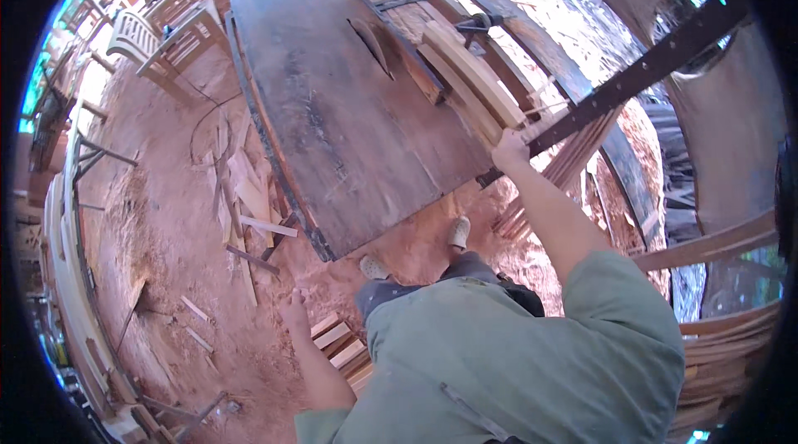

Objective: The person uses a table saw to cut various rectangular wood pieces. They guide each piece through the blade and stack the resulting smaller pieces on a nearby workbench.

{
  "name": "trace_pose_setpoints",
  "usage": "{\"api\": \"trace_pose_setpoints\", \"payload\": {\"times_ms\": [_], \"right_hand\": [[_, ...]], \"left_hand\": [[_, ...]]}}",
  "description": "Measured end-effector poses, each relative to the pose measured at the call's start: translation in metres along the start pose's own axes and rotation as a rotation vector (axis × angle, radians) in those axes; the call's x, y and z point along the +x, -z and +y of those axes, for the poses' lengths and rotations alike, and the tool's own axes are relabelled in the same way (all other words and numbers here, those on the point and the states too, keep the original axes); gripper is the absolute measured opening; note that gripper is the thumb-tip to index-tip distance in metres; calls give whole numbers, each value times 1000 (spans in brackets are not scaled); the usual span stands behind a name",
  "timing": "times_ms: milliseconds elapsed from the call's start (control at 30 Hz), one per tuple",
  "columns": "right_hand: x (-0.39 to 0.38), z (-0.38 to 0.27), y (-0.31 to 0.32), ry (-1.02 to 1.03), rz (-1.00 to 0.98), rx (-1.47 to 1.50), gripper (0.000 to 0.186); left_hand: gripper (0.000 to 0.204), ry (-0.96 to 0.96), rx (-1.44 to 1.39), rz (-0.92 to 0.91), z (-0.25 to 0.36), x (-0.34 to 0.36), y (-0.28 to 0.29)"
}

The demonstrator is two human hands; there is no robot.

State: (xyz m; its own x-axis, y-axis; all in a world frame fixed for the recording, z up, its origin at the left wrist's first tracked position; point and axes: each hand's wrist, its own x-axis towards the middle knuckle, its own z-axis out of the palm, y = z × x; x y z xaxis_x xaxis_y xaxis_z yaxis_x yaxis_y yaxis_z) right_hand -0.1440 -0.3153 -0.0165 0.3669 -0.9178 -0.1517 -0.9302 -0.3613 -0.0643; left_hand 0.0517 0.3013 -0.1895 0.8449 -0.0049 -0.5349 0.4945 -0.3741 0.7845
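A large dark table saw top [316,103] lies in front of me, with a curved saw blade [374,49] standing up through it. Pale wooden strips [474,74] run lengthwise along its right side. At the near end of these strips, my right hand [509,151] is closed around the end of one. My left hand [293,311] hangs low beside my body, away from the saw. Its fingers look loosely apart, small and a little blurred, and nothing shows in them. Short cut wood pieces [339,342] lie in a stack close to that forearm.
Offcuts [249,186] lie on the dusty reddish floor left of the saw. A dark beam with holes [640,70] slants across at the right. Wooden chairs [162,45] stand at the far left. Clamps [480,24] sit beside the strips. Long boards [66,244] line the left edge.
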Motion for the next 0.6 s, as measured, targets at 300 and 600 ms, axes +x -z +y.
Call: {"api": "trace_pose_setpoints", "payload": {"times_ms": [300,600], "right_hand": [[-48,94,36,-207,-620,1820,35],[-82,119,39,49,-873,1740,49]], "left_hand": [[24,-457,116,120,163,-127,-161],[53,-493,-214,-658,291,-214,-388]]}}
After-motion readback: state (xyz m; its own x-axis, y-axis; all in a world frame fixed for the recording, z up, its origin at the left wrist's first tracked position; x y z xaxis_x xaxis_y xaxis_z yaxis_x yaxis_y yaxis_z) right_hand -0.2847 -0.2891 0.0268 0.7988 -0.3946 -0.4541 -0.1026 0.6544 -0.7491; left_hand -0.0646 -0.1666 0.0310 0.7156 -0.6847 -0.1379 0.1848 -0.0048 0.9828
